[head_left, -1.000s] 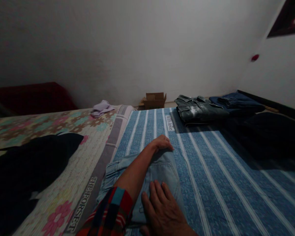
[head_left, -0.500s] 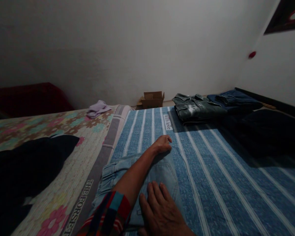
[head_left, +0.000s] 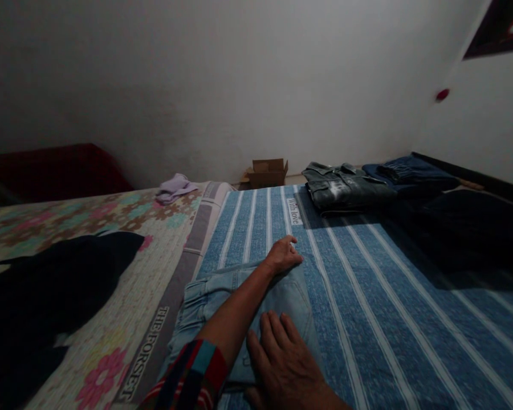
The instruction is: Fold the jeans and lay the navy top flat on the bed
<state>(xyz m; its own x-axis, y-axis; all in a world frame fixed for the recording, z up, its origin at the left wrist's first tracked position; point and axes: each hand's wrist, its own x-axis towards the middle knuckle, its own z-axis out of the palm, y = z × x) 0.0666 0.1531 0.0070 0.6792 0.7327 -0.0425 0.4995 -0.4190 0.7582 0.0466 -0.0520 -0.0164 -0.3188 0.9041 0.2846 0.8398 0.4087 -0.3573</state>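
Folded light-blue jeans [head_left: 235, 287] with a gathered waistband at their left end lie on the blue striped bedspread. Across them reaches my left arm in a plaid sleeve. My left hand [head_left: 284, 254] rests at the far edge of the jeans, its fingers loosely curled, with thumb and finger apart and no cloth visible between them. Nearer to me, my right hand [head_left: 282, 350] lies flat on the denim, palm down, fingers stretched out and close together. Both forearms hide parts of the jeans.
A folded grey-green denim garment [head_left: 346, 188] lies at the back right, beside folded dark-blue jeans [head_left: 410, 171] and a dark heap [head_left: 474, 228]. Dark clothing [head_left: 68, 285] and a lilac cloth [head_left: 175, 188] lie left. Behind the bed is a cardboard box [head_left: 267, 173].
The view has shifted slightly, so the scene sits a little further right. My left thumb and finger look slightly further apart. My right hand stays flat on the jeans.
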